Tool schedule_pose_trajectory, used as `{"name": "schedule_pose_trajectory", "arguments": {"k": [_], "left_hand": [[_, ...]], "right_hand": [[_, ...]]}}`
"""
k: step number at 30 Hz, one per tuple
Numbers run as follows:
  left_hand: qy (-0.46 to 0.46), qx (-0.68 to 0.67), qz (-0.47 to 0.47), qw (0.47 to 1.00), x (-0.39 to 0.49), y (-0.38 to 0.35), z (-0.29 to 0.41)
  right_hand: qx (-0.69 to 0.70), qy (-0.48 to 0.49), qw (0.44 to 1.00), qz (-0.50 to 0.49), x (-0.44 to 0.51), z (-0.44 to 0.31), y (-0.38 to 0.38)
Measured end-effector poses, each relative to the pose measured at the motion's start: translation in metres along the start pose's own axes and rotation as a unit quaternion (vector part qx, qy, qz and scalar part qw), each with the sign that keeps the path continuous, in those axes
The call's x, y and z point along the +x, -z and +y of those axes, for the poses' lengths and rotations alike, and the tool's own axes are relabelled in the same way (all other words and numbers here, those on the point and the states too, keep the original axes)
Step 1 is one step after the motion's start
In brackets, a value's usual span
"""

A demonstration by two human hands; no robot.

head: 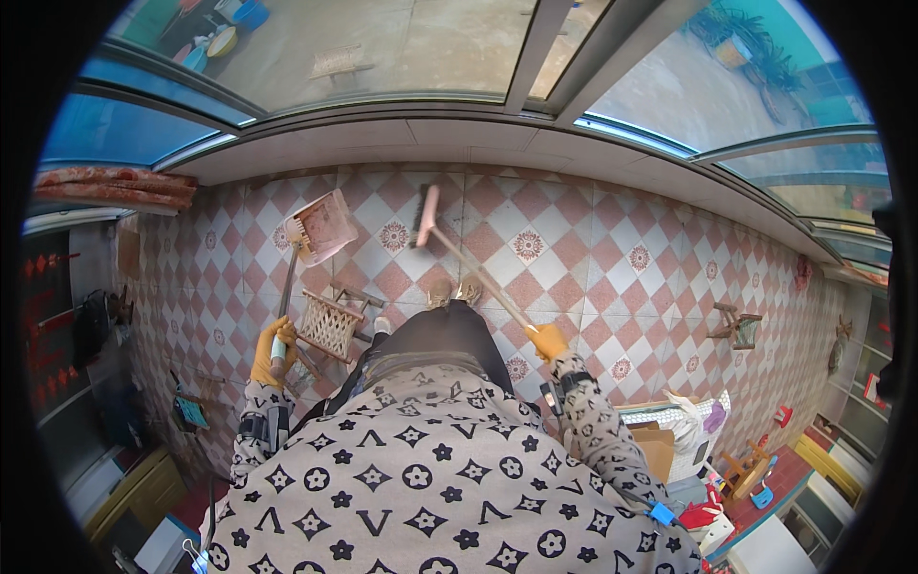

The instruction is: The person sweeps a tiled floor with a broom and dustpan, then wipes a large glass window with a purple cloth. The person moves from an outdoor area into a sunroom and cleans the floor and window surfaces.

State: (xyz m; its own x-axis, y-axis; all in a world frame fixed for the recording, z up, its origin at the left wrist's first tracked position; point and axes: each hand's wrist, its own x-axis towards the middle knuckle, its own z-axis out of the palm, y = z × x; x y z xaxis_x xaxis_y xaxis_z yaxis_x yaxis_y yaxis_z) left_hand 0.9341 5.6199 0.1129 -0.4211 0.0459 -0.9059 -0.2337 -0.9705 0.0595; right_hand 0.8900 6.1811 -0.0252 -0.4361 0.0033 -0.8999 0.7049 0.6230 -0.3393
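Note:
My left hand (275,349), in a yellow glove, grips the upper end of a long-handled pink dustpan (326,226). The pan rests on or just above the tiled floor, ahead and to the left of my feet. In my right hand (548,341), gloved likewise, is the handle of a broom (428,215). Its pink head with dark bristles is ahead of my shoes (453,292), to the right of the dustpan and apart from it. The bristles look blurred. A low woven-seat stool (330,326) stands beside the left hand.
Pink-and-white patterned tiles (528,244) cover the floor. Large framed windows (387,57) rise above a low wall (430,140) in front. Another small stool (746,331) stands to the right. A cardboard box (652,446) lies behind my right arm, and a turquoise-seated stool (189,412) sits at left.

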Motion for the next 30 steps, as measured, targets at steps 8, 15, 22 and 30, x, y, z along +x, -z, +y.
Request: {"name": "schedule_pose_trajectory", "arguments": {"k": [8, 15, 22, 30], "left_hand": [[-0.007, -0.013, -0.026, 1.000, -0.007, 0.004, 0.006], [0.007, -0.005, -0.023, 1.000, 0.009, 0.018, 0.007], [0.077, -0.025, -0.043, 0.996, 0.049, 0.028, -0.004], [0.120, -0.040, -0.058, 0.990, 0.092, -0.003, -0.056]], "right_hand": [[-0.320, 0.035, 0.946, 0.041, 0.074, -0.107, -0.090], [-0.302, -0.035, 0.949, 0.079, 0.072, -0.013, -0.002], [-0.170, -0.118, 0.970, 0.127, -0.002, 0.043, 0.053], [-0.002, -0.097, 0.987, 0.132, -0.048, 0.014, 0.035]]}}
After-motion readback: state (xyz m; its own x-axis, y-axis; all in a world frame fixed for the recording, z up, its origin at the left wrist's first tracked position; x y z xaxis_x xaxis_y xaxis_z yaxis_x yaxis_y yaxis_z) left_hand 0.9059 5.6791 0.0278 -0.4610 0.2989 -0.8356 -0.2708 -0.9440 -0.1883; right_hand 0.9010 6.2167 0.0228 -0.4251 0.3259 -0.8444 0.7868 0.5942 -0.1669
